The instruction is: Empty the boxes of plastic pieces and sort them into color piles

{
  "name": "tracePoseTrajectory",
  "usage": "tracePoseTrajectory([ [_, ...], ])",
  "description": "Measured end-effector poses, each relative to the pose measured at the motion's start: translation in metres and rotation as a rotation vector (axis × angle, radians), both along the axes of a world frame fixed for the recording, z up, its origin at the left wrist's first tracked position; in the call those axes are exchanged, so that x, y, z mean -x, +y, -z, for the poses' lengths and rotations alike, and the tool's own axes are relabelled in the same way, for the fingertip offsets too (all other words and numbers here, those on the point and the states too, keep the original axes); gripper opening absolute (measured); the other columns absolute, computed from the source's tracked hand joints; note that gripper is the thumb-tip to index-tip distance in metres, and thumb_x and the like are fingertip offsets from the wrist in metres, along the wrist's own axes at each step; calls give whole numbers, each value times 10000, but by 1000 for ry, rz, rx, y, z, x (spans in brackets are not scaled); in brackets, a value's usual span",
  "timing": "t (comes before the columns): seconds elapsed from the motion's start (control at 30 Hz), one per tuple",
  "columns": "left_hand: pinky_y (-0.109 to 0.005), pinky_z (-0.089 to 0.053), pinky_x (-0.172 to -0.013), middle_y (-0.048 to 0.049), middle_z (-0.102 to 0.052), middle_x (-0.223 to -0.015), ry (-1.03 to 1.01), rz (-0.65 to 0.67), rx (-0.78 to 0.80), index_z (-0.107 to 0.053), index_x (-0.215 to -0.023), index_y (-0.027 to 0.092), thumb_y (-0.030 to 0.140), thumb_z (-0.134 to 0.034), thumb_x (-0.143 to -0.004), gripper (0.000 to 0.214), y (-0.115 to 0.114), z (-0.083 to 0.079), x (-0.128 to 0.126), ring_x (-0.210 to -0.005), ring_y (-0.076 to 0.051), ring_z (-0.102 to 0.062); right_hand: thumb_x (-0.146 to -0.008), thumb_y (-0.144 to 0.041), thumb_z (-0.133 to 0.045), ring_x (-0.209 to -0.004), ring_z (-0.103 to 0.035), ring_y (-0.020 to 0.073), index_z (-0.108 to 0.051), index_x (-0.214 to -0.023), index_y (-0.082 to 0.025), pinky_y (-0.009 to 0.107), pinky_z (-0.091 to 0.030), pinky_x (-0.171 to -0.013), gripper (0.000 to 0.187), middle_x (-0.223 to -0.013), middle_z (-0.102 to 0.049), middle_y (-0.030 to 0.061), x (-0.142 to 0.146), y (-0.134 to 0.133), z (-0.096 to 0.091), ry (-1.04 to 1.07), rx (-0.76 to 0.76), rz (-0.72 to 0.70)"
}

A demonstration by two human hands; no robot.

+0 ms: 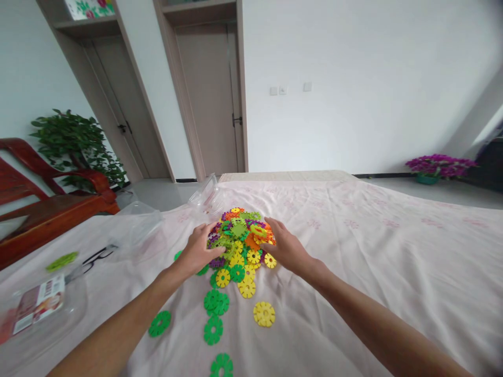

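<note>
A heap of notched plastic discs point(238, 259) in yellow, green, orange and purple lies on the pale pink cloth. My left hand point(202, 243) cups the heap's left side, thumb and fingers apart. On the opposite side my right hand point(283, 243) curves round the heap in the same way, its fingers spread. Light green square-centred pieces point(238, 228) sit on top between the hands. Nearer to me, several loose green discs point(213, 330) trail from the heap. A yellow disc stack point(264, 314) and a single green disc point(159, 324) rest apart from it.
Clear plastic containers point(138, 225) stand on the cloth point(353, 272) at left and behind the heap. A labelled clear package point(39, 306), a black-and-clear item point(96, 258) and a light green piece point(62, 261) lie at far left. A wooden chair point(51, 193) stands beyond.
</note>
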State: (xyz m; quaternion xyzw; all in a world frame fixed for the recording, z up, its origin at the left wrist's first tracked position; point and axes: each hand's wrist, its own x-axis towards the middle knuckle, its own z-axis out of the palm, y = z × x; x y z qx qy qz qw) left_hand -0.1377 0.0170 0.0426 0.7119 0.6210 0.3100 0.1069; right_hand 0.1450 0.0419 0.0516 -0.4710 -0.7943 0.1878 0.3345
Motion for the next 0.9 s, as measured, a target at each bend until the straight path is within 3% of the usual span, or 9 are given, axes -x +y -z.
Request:
tracePoseTrajectory([
  [0.1, -506, -267, -1144, -142, -358, -1522, 211, -113, 88, -383, -1468, 211, 500, -583, -784, 769, -45, 23, 32, -1424, -351, -287, -893, -301, -573, -1319, -462, 271, -467, -1397, -246, 476, -403, -1072, 519, -1443, -480, 125, -12, -32, 1, -114, -160, -190],
  [0.23, -566, -241, -1123, -146, -192, -1608, 378, -261, 284, -255, -1536, 269, 609, -409, -866, 767, -100, 56, 56, -1480, -368, -156, -915, -456, -561, -1373, -398, 260, -445, -1430, -261, 451, -339, -1121, 562, -1470, -474, 97, 2, -84, 6, -216, -217, -652],
  [0.3, -588, -240, -1107, -166, -167, -1612, 406, -313, 347, -213, -1548, 267, 622, -337, -888, 760, -115, 68, 59, -1483, -373, -143, -913, -479, -562, -1412, -340, 259, -441, -1432, -301, 446, -272, -1161, 562, -1487, -463, 51, 18, -105, 13, -268, -261, -822],
  [0.37, -598, -221, -1106, -178, -162, -1613, 420, -332, 352, -197, -1552, 262, 619, -293, -905, 745, -120, 76, 57, -1481, -373, -151, -947, -443, -522, -1435, -299, 237, -496, -1377, -335, 420, -211, -1189, 443, -1475, -482, 4, 34, -118, 23, -325, -339, -924],
  [0.47, -610, -171, -1115, -193, -167, -1608, 439, -357, 302, -208, -1550, 249, 597, -268, -925, 718, -111, 81, 52, -1477, -378, -165, -968, -480, -468, -1438, -282, 237, -541, -1315, -325, 432, -170, -1197, 386, -1443, -512, 2, 53, -117, 35, -386, -372, -923],
  [0.57, -616, -155, -1114, -216, -197, -1595, 419, -354, 262, -219, -1547, 218, 574, -252, -941, 704, -88, 79, 42, -1470, -384, -182, -956, -508, -475, -1436, -269, 265, -522, -1333, -281, 485, -146, -1189, 442, -1425, -523, 38, 60, -95, 37, -402, -307, -784],
  [0.7, -612, -164, -1120, -203, -289, -1564, 338, -324, 189, -269, -1522, 177, 556, -277, -941, 694, -53, 75, 20, -1457, -373, -221, -957, -451, -503, -1432, -265, 263, -554, -1288, -262, 501, -135, -1180, 385, -1380, -562, 37, 57, -62, 35, -416, -279, -624],
  [0.8, -564, -209, -1137, -184, -403, -1505, 219, -271, 89, -352, -1466, 157, 511, -306, -942, 634, -36, 76, 0, -1419, -321, -322, -937, -398, -551, -1380, -331, 265, -596, -1204, -238, 453, -263, -1130, 315, -1312, -601, 44, 54, -49, 38, -417, -294, -549],
  [0.9, -468, -292, -1135, -152, -515, -1407, 24, -186, 2, -421, -1403, 164, 479, -336, -942, 565, -27, 75, -20, -1340, -265, -438, -909, -330, -590, -1175, -491, 258, -601, -1119, -193, 408, -416, -984, 251, -1225, -618, 83, 53, -46, 44, -417, -309, -454],
])
